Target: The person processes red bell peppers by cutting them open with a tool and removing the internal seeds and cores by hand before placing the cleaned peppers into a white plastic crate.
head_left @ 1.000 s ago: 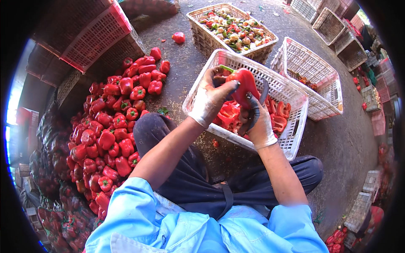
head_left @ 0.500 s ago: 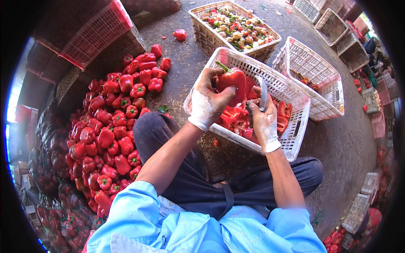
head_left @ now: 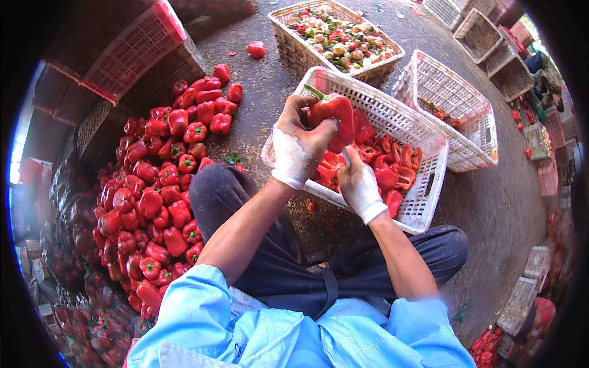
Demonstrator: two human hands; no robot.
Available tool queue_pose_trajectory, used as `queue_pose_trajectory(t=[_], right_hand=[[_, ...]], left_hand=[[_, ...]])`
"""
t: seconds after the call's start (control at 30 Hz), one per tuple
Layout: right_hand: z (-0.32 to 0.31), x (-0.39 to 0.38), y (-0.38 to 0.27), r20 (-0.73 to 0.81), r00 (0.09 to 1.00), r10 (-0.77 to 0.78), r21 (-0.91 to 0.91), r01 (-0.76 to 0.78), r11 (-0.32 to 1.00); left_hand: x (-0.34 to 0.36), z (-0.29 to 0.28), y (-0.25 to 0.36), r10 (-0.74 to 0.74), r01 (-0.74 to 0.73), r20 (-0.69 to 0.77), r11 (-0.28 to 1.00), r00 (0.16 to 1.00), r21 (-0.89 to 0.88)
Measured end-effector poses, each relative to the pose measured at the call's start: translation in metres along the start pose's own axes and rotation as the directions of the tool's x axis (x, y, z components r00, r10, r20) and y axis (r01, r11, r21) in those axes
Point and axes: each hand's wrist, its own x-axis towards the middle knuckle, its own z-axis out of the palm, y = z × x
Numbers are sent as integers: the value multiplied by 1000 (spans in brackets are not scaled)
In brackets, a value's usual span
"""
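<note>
Our left hand (head_left: 299,144) is gripping a red bell pepper (head_left: 341,116), with its fingers going behind the body and its thumb lying across the front. Our right hand (head_left: 362,185) is curling almost into a fist around a grey blade-like tool (head_left: 347,157), which is showing too little for us to tell its full shape.

In the head view, we are seeing the pepper at the upper middle of the frame, over a white plastic crate (head_left: 402,119). It is lying to the right of the left palm, and above and slightly left of the right hand. Its long axis is running aslant, with the green stem (head_left: 315,91) pointing to the upper left and the blunt end pointing to the lower right. The left hand is nearer, touching it; the right hand is sitting just below the blunt end, and we cannot tell whether tool and pepper are touching. Cut pepper pieces (head_left: 402,159) are lying in the crate.
</note>
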Motion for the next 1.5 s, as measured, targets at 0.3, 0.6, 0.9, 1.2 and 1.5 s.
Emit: queue_pose_trajectory(t=[0.3, 0.6, 0.9, 1.2, 1.5], right_hand=[[-67, 1, 5, 254, 966, 58, -31, -52, 998], [-84, 64, -51, 253, 939, 235, 630, -344, 697], [-96, 61, -44, 307, 913, 269, 586, -404, 702], [-73, 46, 40, 424, 878, 223, 723, -477, 499], [-68, 41, 55, 77, 984, 163, 553, -178, 814]], left_hand=[[21, -22, -18, -194, 185, -176, 980, 965, -66], [-5, -4, -4, -260, 235, 110, 952, 959, 198], [-7, -16, -1, -328, 339, 253, 941, 910, 0], [-11, -8, -3, -300, 429, 375, 842, 877, -327], [11, -27, 27, -114, 168, 152, 893, 982, -418]])
